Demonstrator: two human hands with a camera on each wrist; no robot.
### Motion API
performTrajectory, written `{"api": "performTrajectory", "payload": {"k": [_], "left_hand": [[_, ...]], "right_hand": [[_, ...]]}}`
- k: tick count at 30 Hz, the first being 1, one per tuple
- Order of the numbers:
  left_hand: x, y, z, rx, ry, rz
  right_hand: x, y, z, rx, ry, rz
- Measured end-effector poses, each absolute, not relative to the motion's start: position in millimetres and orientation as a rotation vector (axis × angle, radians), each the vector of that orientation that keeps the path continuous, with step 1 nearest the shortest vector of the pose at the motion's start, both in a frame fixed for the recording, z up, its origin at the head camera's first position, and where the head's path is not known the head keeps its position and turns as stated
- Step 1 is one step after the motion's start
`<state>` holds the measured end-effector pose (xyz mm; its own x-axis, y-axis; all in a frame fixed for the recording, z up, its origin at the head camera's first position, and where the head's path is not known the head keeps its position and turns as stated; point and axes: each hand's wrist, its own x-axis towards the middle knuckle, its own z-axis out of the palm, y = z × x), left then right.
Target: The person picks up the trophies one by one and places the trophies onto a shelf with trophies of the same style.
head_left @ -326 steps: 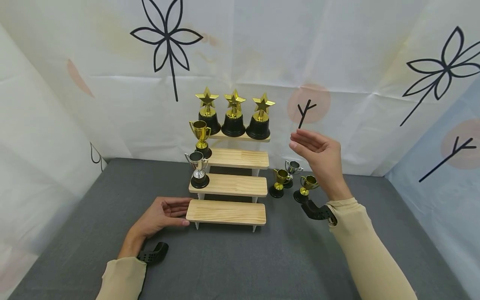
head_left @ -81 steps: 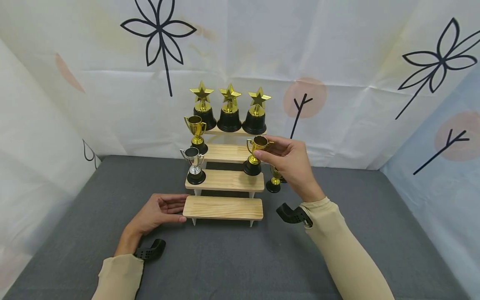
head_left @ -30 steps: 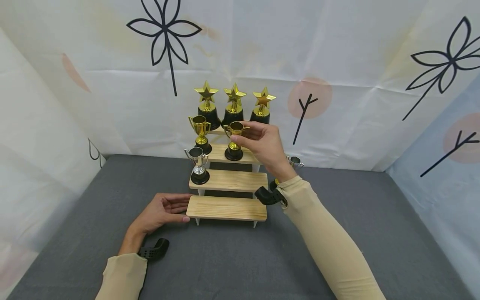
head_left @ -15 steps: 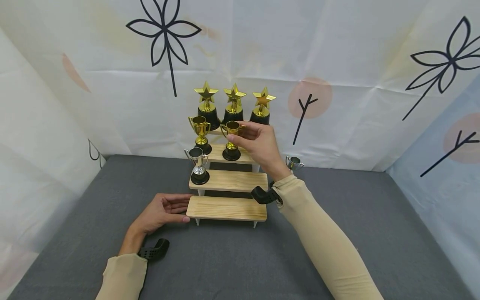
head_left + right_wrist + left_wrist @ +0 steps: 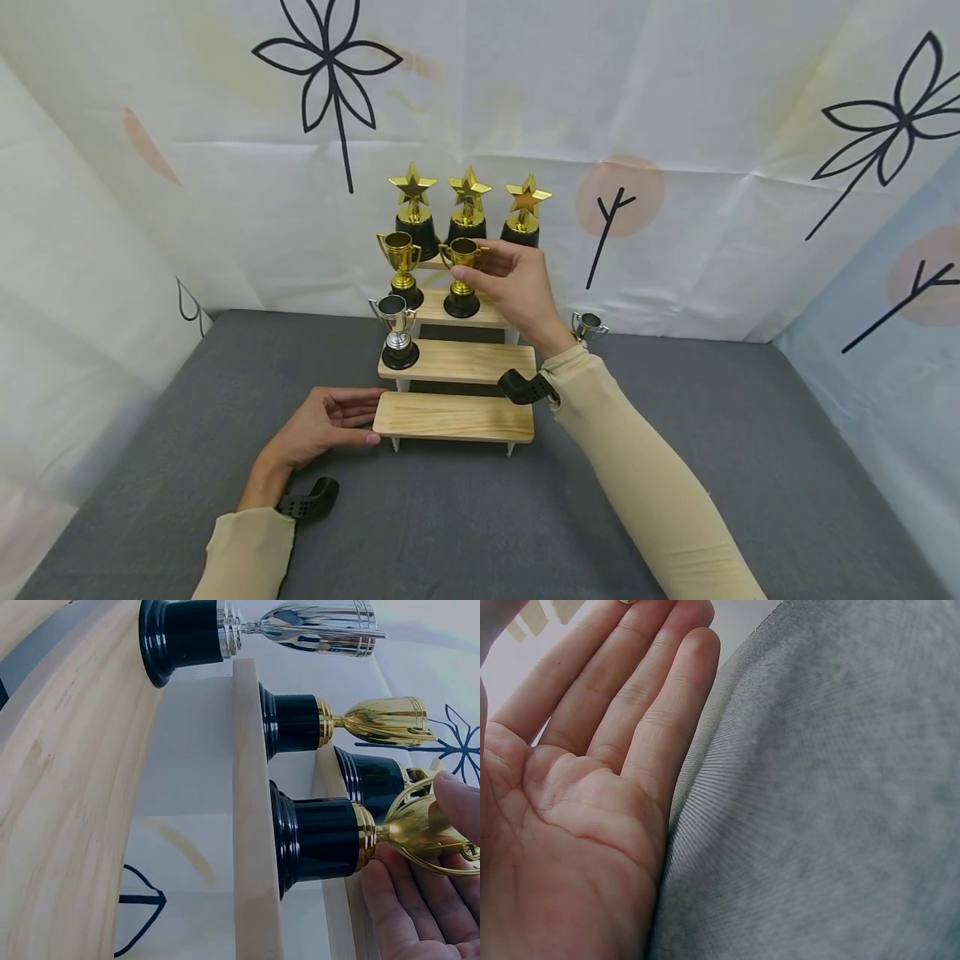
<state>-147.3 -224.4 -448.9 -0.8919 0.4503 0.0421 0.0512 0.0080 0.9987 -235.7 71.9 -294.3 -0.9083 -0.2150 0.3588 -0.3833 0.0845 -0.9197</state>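
Observation:
A four-step wooden stand [image 5: 453,418] sits on the grey cloth. My right hand [image 5: 480,265] pinches the bowl of a small gold cup trophy [image 5: 461,279], whose black base rests on the second step from the top, beside another gold cup [image 5: 402,267]. In the right wrist view the held gold cup [image 5: 337,840] stands against the step's board [image 5: 251,825], with my fingers [image 5: 420,900] round its bowl. A silver cup [image 5: 397,333] stands on the third step. My left hand [image 5: 360,421] lies flat, fingers straight, touching the bottom step's left end; its palm [image 5: 577,787] fills the left wrist view.
Three gold star trophies [image 5: 468,208] line the top step. Another silver cup [image 5: 588,323] stands on the cloth behind my right forearm. White printed sheets wall in the back and both sides. Grey cloth [image 5: 817,787] stretches in front of the stand.
My right hand carried the gold cup from the right side onto the second step, then slid it a little left beside the other gold cup. The left hand has stayed put.

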Motion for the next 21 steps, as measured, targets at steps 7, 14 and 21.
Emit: {"api": "performTrajectory", "payload": {"k": [7, 14, 21], "left_hand": [[-147.6, -224.5, -448.6, 0.510, 2.008, 1.954], [-147.3, -224.3, -447.7, 0.501, 2.007, 1.952], [-147.3, -224.0, -447.7, 0.496, 2.006, 1.953]], "right_hand": [[-234.8, 70.1, -296.4, 0.601, -2.195, 1.944], [-234.6, 67.9, -297.8, 0.606, -2.178, 1.926], [-235.0, 66.1, -299.7, 0.614, -2.155, 1.889]]}}
